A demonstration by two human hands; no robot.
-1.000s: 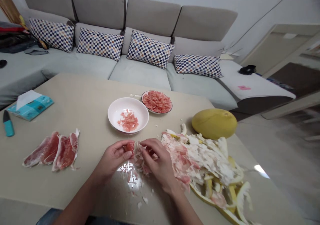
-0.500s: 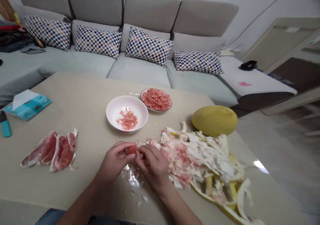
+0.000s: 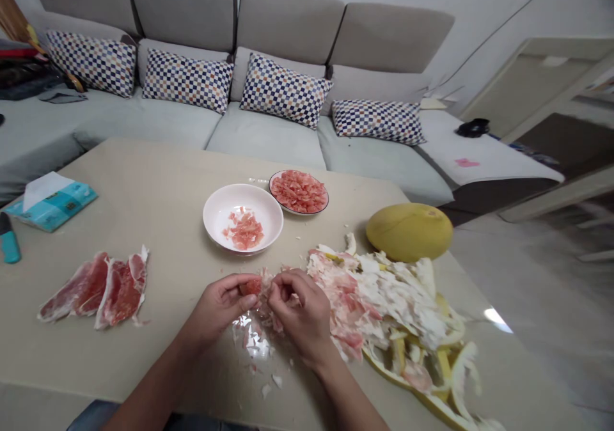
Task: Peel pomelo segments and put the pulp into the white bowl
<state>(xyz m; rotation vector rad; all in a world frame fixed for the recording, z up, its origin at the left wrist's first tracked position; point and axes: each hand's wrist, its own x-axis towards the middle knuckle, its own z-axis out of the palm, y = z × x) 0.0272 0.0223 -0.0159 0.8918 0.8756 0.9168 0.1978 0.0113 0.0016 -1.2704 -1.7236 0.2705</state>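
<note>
Between the thumb and fingers of my left hand (image 3: pixel 221 306) is a small red piece of pomelo flesh (image 3: pixel 251 286). Just to its right, my right hand (image 3: pixel 303 309) is closed in a pinch; what its fingertips hold, if anything, is too small to make out. Beyond my hands stands a white bowl (image 3: pixel 211 217) with some pink pomelo bits (image 3: pixel 245 229) in it. Behind it, a dark-rimmed plate (image 3: pixel 327 201) is heaped with pink pulp. Unpeeled pomelo segments (image 3: pixel 123 290) lie on the left of the table.
A pile of white pith and membrane (image 3: pixel 393 297) with yellow rind (image 3: pixel 446 367) covers the right side. A whole yellow pomelo (image 3: pixel 409 231) sits behind it. At far left are a blue tissue pack (image 3: pixel 64 202) and a teal-handled knife (image 3: pixel 9 242). A sofa (image 3: pixel 268 138) borders the far table edge.
My right hand has drawn away slightly to the right from the red piece, opening a small gap. My left hand stays nearly in place, still holding the piece.
</note>
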